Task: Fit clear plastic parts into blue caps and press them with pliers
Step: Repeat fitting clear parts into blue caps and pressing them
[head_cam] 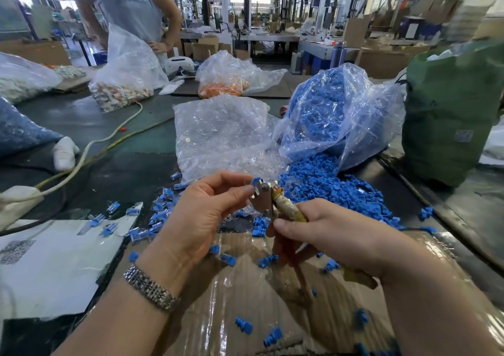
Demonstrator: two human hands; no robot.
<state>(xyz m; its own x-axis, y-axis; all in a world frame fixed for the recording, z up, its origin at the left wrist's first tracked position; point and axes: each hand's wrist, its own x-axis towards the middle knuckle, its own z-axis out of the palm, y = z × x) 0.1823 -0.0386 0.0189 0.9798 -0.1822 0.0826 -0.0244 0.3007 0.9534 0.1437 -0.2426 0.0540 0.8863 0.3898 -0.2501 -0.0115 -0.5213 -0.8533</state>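
Taped cardboard (245,287) lies nearest on the counter (131,143), with loose blue caps (244,325) scattered over it. Above it, the left hand (207,211) is seen pinching a blue cap (255,181) at its fingertips and holding it at the metal head of the pliers (266,200); whether a clear part is already seated in that cap cannot be told. The right hand (321,233) is wrapped round the pliers' taped handles, and whether the tool has closed on the cap is not shown.

The cap is judged to be light, small and stiff — easily lost from a fingertip pinch, so it is best held by its sides with the opening kept toward the tool. The clear parts are likely thin and brittle, and a slow, square squeeze is called for rather than a hard one.

Behind the hands, an open bag of blue caps (341,115) has spilled a heap (341,192) onto the counter. Just beside it on the left, a clear bag (221,132) is filled with clear plastic parts. Farther back, a bag of orange pieces (226,80) and a bag of mixed pieces (122,77) are seen, and a green sack (450,110) stands at the right.
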